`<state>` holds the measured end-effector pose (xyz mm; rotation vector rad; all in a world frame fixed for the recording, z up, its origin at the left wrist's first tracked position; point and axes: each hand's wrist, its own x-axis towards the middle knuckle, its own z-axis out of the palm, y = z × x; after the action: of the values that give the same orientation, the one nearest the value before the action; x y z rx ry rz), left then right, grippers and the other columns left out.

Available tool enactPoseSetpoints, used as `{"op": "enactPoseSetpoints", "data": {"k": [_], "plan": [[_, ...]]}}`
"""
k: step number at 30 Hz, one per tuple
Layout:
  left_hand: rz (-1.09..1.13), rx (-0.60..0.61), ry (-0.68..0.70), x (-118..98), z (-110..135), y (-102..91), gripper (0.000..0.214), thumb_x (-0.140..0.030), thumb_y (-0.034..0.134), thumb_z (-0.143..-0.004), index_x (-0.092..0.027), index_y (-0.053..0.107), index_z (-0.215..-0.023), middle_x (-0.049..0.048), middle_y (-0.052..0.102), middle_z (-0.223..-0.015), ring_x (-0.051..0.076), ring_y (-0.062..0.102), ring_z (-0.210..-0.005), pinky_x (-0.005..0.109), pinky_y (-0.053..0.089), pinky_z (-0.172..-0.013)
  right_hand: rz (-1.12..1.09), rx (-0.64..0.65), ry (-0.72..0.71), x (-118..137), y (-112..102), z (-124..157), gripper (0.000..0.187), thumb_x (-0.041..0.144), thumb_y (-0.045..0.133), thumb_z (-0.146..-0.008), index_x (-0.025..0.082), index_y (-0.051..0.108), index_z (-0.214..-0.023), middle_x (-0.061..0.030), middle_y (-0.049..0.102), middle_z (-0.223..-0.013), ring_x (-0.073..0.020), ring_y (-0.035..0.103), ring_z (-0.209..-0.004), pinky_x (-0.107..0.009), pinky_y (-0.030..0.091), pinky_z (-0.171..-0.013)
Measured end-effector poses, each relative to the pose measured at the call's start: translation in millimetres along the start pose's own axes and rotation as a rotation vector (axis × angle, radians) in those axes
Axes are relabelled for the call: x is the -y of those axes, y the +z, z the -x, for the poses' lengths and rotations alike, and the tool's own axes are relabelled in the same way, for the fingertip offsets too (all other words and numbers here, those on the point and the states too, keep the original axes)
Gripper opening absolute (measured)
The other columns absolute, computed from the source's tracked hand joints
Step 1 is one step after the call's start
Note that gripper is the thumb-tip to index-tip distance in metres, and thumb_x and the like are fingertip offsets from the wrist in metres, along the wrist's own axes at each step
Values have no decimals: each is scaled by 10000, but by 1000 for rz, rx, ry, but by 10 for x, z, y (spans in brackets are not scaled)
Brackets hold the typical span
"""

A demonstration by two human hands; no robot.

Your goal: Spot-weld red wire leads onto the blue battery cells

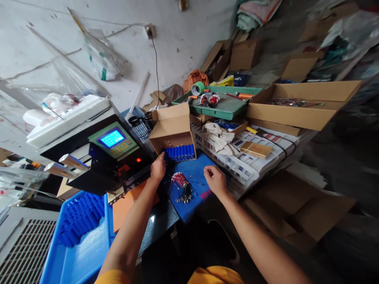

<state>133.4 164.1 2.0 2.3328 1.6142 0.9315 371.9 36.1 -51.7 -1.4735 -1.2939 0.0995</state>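
Observation:
My left hand (158, 167) is at the near left corner of an open cardboard box (171, 122), its fingers pressed together. What they hold, if anything, is hidden. Rows of blue cylindrical battery cells (180, 152) lie inside that box. Over the right part of a blue mat (189, 211) is my right hand (215, 180), its fingers curled in; I cannot make out anything in them. Between the hands, a bundle of red and black wires (182, 187) with pale connector ends rests on the mat.
Left of the box stands a black machine with a lit display (111, 139). A blue tray (78, 258) holds many more cells. To the right are a white plastic crate (242, 173) with gloves (220, 138), a green tray (219, 110) and a long cardboard box (293, 114).

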Motion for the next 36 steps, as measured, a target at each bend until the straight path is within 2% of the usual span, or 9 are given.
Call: {"op": "enactPoseSetpoints", "data": {"k": [5,8,10,14,17,20,24,30,36], "plan": [[155,-46,75,-118,456,-352,452,-211,563,-893,-170,566,-1343,122,689,-1242,239,697,-1041,404,559,-956,40,9,24,5,18,-11,249,336,487,-892,191,674,-814,-85,706,-775,-199,650,-702,-306,513,-716],[171,-47,109,-200,964,-664,400,-298,561,-927,-194,588,-1312,100,732,-1121,202,719,-864,355,597,-818,51,16,42,15,35,-15,243,335,492,-878,192,678,-815,-92,717,-791,-205,653,-712,-312,513,-723],[164,-117,157,-220,1369,-797,335,-289,556,-935,-201,629,-1250,98,739,-1083,207,716,-909,343,589,-822,60,30,60,26,40,-23,241,340,498,-867,194,680,-811,-95,721,-793,-209,656,-715,-316,513,-727],[212,-170,257,-161,2146,-793,217,-197,561,-924,-204,693,-1095,71,757,-943,181,717,-845,305,576,-778,82,118,128,88,22,-70,222,348,523,-843,198,681,-803,-84,726,-785,-212,664,-723,-313,510,-724],[230,-223,148,-84,2507,-684,171,-247,594,-914,-189,713,-1023,67,764,-892,178,722,-787,293,579,-728,72,193,159,193,21,-128,219,339,526,-844,192,687,-823,-75,731,-800,-211,674,-751,-308,508,-731],[288,-256,-37,-27,2622,-615,219,-341,599,-912,-180,727,-988,74,772,-913,195,736,-813,302,591,-732,61,270,117,349,75,-192,213,308,526,-854,189,703,-836,-64,734,-826,-201,673,-783,-293,506,-745],[382,-202,-188,-4,2595,-607,285,-429,599,-894,-193,744,-960,63,777,-914,206,742,-822,307,596,-725,117,477,50,606,219,-275,176,223,557,-833,185,714,-762,-43,737,-807,-192,671,-788,-274,496,-756],[461,-195,-225,-5,2590,-605,295,-440,586,-891,-200,750,-936,64,778,-909,203,741,-805,291,592,-686,333,727,10,1078,573,-399,189,201,568,-851,188,757,-848,-56,762,-887,-210,693,-883,-262,484,-779],[468,-183,-233,-5,2578,-585,274,-416,580,-900,-206,748,-952,67,776,-936,200,739,-806,295,592,-701,616,914,-30,1499,1007,-474,214,256,608,-851,182,763,-979,-137,742,-1073,-275,671,-1069,-307,487,-856]]}}
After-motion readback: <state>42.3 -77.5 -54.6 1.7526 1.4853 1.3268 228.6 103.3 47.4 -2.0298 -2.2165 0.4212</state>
